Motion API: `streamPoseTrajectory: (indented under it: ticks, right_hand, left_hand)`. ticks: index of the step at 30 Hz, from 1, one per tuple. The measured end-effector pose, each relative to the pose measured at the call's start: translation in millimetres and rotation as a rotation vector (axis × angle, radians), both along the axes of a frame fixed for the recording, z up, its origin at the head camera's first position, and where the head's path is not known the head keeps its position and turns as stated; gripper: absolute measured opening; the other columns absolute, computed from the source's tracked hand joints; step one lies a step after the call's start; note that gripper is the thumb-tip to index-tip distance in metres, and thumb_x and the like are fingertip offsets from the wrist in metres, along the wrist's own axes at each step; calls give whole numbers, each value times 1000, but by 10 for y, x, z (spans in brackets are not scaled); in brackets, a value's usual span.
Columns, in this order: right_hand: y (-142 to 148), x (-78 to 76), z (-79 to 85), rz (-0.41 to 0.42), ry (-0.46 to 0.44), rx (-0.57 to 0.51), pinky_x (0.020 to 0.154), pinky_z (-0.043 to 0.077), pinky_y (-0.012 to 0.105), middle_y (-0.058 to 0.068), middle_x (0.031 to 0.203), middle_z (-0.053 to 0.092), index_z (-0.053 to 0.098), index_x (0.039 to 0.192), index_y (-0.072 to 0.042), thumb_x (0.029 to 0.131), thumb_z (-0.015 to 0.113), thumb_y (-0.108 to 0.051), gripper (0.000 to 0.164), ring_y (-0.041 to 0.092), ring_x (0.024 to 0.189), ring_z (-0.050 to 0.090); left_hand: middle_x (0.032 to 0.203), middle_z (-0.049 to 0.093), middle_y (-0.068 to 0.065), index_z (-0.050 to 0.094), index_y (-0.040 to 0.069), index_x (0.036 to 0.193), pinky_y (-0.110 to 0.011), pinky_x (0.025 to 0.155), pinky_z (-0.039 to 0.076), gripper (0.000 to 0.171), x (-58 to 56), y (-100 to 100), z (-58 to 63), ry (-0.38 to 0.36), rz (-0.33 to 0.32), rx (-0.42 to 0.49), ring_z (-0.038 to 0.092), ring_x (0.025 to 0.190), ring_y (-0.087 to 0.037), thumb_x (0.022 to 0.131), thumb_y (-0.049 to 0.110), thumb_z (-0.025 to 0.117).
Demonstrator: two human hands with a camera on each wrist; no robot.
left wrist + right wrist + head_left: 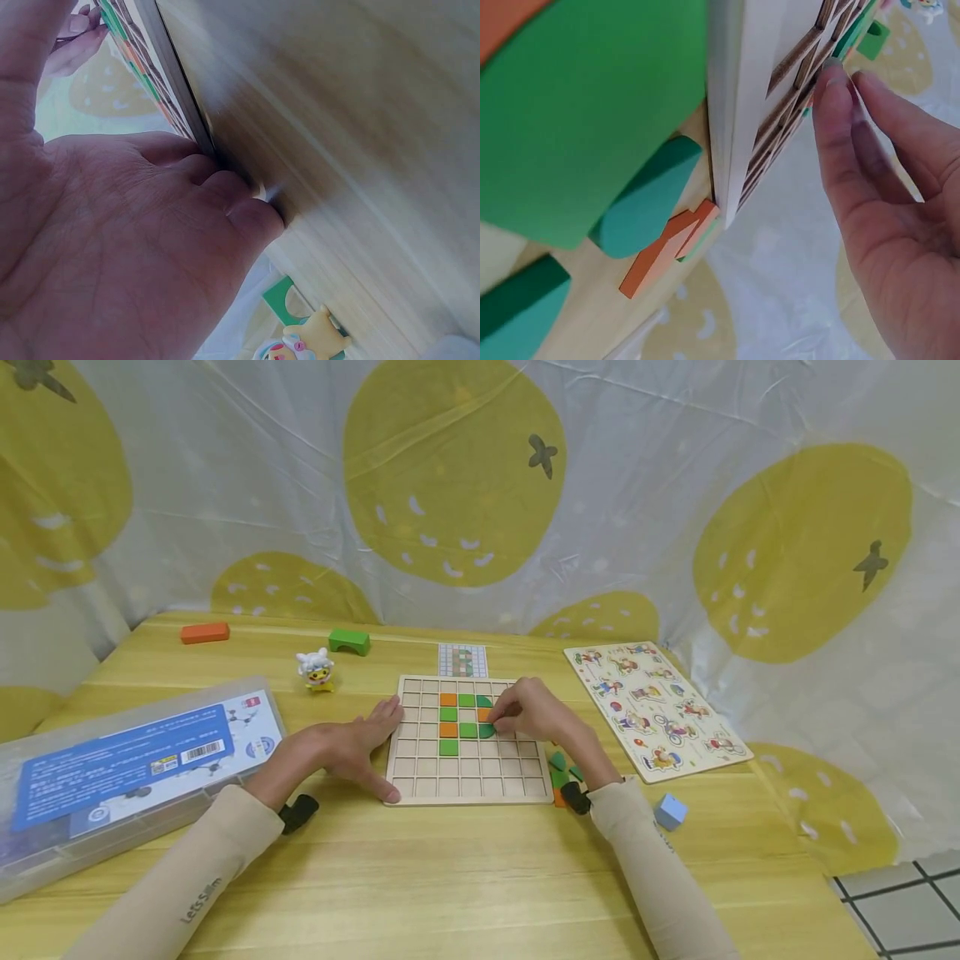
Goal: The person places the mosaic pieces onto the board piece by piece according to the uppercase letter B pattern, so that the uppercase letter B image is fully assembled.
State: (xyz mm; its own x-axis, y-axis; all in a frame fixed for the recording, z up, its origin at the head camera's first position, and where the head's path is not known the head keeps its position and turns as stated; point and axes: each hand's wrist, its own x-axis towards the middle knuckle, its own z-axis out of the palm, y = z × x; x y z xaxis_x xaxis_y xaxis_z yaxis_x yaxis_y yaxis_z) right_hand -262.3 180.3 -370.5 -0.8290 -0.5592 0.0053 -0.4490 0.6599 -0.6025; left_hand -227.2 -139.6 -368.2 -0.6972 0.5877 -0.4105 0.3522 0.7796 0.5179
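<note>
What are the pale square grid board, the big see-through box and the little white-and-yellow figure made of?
The pale square grid board looks like smooth wood: tan, with brown-edged strips. The big see-through box seems like hard plastic, because its walls are cloudy-clear. The little white-and-yellow figure is probably smooth plastic or vinyl, from its rounded, moulded shape.

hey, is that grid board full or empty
Partly full: the grid board holds some tiles, but most of it is bare.

The grid board (420, 787) looks matt wood, the case (142, 822) glossy plastic.
</note>
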Motion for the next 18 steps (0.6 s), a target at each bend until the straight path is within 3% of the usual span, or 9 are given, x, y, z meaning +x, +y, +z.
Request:
streamPoseTrajectory:
  ticks: [8,13,18]
  right_hand:
    - [145,41,51,9,11,-58,87,64,36,9,102,83,84,104,1,97,79,-1,9,20,93,79]
    - [453,135,138,14,-40,-107,88,65,38,11,106,82,82,109,2,98,79,-4,13,24,96,80]
    - [804,243,126,7,-112,-87,88,65,37,10,105,82,82,110,1,96,81,-4,15,25,95,76]
  left_hand:
    - [177,-15,-27,1,-7,169,-68,130,9,137,-1,5,-6,-11,-11,17,-7,164,-49,84,50,92]
    - [177,-16,-26,0,-7,169,-67,130,8,137,-11,13,-14,-15,-9,18,-7,164,-48,84,51,91]
    - [177,-16,-26,0,-7,169,-66,131,7,138,-19,-14,-14,-19,-1,15,-9,164,-47,85,52,91]
